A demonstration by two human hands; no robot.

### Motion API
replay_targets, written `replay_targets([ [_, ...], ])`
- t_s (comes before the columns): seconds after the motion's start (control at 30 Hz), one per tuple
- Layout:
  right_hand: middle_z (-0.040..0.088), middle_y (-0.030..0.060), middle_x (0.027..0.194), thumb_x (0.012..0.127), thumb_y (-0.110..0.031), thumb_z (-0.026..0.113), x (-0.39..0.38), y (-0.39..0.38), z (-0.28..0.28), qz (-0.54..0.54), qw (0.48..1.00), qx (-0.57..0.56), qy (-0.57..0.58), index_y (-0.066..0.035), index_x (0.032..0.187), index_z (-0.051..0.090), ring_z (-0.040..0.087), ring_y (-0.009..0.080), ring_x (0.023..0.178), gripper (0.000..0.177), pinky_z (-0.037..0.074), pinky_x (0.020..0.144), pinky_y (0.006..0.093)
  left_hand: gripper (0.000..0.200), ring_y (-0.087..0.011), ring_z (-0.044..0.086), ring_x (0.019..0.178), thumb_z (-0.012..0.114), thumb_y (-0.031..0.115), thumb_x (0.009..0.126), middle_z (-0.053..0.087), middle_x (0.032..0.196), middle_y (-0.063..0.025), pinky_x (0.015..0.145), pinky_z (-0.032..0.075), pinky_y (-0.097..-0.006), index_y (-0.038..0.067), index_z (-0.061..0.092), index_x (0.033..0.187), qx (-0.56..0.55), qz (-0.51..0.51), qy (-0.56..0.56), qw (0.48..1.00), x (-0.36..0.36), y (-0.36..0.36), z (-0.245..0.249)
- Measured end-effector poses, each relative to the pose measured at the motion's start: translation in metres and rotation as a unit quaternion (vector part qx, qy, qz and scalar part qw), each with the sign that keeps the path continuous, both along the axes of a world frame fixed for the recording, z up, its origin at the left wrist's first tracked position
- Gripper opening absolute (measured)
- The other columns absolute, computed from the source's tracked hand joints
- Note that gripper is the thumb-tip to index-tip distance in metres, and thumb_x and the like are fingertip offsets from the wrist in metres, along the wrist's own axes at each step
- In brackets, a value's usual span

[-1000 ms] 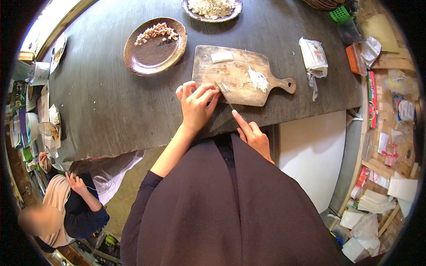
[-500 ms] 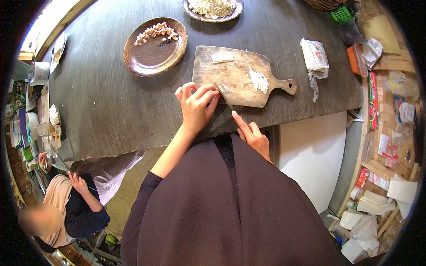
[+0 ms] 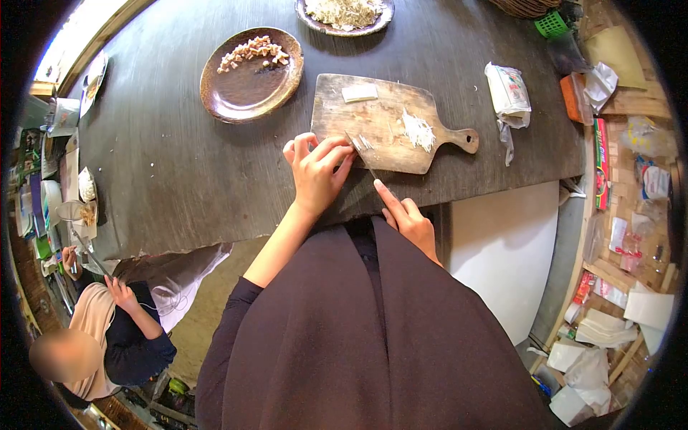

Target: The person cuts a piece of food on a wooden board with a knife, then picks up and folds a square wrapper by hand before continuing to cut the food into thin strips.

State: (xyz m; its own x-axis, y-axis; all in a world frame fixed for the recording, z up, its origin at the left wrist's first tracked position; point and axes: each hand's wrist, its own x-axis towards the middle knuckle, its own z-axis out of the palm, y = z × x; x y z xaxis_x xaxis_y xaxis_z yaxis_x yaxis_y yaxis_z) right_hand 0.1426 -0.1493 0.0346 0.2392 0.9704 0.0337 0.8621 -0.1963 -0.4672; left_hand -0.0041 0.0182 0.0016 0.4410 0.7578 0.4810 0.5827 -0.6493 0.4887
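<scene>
My left hand is at the near left corner of a wooden cutting board, its fingers bent and pressed together beside the blade. Whatever they pinch is hidden under the fingertips. In my right hand is a knife, the index finger stretched along its back and the blade reaching onto the board beside my left fingertips. A few thin white strips lie by the blade. Farther right on the board is a pile of white shreds, and a white block rests near the far edge.
A brown plate with small chopped pieces stands beyond the board. Behind it is a bowl of pale shreds. To the right lies a white plastic package. At lower left another person holds a strainer.
The knife blade has shifted very slightly beside the thin strips, while both my hands stay in nearly the same place. The other person's strainer handle has moved a little to the left.
</scene>
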Motion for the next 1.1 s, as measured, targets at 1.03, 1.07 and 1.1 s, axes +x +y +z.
replay_targets([
  [1.03,0.048,0.0055,0.078,0.094,-0.022,0.07,0.006,0.009,-0.017,0.009,0.999,0.026,-0.025,-0.043,0.15,0.051,0.061,0.0283,0.053,0.064,0.056,0.051,0.0419,0.013,-0.021,0.053,0.098,0.083,0.021,0.077,0.074,0.103,0.0132,0.096,0.032,-0.0404,0.022,0.077,0.089,0.003,0.0,-0.001,1.0,0.0,0.0,0.001],
  [1.07,0.048,0.0055,0.078,0.093,-0.022,0.07,0.007,0.011,-0.017,0.008,0.999,0.027,-0.023,-0.043,0.15,0.051,0.061,0.028,0.052,0.064,0.056,0.051,0.0418,0.013,-0.021,0.053,0.098,0.083,0.021,0.077,0.074,0.103,0.0132,0.096,0.032,-0.0404,0.022,0.077,0.089,0.003,0.0,-0.001,1.0,0.0,0.0,-0.001],
  [1.1,0.048,0.0055,0.078,0.093,-0.022,0.07,0.008,0.011,-0.016,0.009,0.999,0.028,-0.023,-0.043,0.15,0.051,0.061,0.028,0.052,0.064,0.056,0.051,0.0418,0.012,-0.0211,0.052,0.099,0.082,0.022,0.078,0.073,0.102,0.0132,0.097,0.031,-0.0417,0.022,0.076,0.089,0.006,-0.003,-0.01,1.0,0.001,0.0,-0.002],
])
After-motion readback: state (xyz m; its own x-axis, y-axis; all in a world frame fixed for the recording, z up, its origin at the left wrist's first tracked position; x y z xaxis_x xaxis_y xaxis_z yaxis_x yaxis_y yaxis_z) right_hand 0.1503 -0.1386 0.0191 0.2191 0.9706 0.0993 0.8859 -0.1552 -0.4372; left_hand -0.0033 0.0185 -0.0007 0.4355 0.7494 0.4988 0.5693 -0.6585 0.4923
